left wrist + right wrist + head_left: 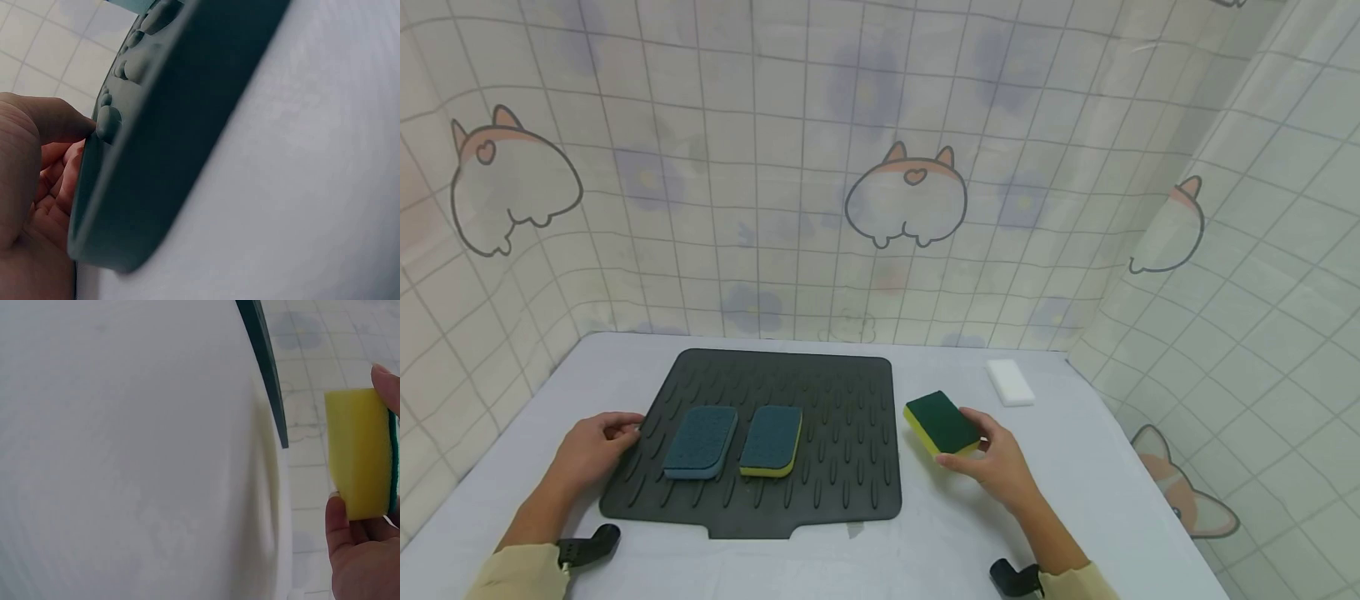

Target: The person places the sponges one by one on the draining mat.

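Note:
My right hand (997, 462) holds a sponge (943, 422) with a dark green scouring face up and a yellow body, above the white cloth to the right of a dark silicone drying mat (842, 392). Thumb and fingers grip opposite sides of that sponge (359, 453) in the right wrist view. At the mat's left edge, my left hand (592, 447) pinches the rim; some of its fingers are curled beneath in the left wrist view. Two more sponges lie side by side on the mat: a blue one (702, 442) and a blue-topped one with a yellow body (772, 440).
A white block-shaped sponge (1010, 382) lies at the back right of the white-covered table (925, 558). A tiled-pattern curtain (820, 275) with dog drawings hangs behind the table and on both sides. The mat has raised ridges and a lip at its front edge.

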`<state>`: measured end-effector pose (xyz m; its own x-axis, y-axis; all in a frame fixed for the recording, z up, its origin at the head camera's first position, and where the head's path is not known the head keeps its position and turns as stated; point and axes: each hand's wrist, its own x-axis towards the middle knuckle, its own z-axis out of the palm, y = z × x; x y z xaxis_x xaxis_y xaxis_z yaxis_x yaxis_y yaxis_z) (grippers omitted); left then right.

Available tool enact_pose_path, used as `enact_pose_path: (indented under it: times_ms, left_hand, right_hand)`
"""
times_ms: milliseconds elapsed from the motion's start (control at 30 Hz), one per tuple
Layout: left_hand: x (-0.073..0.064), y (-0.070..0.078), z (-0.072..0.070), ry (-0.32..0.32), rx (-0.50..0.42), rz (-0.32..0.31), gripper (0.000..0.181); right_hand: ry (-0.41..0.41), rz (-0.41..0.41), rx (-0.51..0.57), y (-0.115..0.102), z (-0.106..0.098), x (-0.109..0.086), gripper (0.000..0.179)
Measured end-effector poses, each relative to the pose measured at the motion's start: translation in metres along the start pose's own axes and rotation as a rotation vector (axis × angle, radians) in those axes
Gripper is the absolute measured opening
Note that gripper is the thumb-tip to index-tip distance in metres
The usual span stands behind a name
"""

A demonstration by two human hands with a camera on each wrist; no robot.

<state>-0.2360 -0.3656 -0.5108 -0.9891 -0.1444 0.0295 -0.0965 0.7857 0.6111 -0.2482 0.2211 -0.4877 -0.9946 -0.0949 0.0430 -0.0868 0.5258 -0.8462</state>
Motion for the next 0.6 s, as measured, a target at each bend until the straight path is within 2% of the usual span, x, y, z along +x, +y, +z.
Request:
enact_pose_path:
  times_ms: [600]
  left_hand:
    - [0.000,-0.002,0.000,0.002,-0.012,-0.006,0.037]
  right_hand:
    - [-0.020,-0.016,0.030,-0.021,0.026,0.001,0.087]
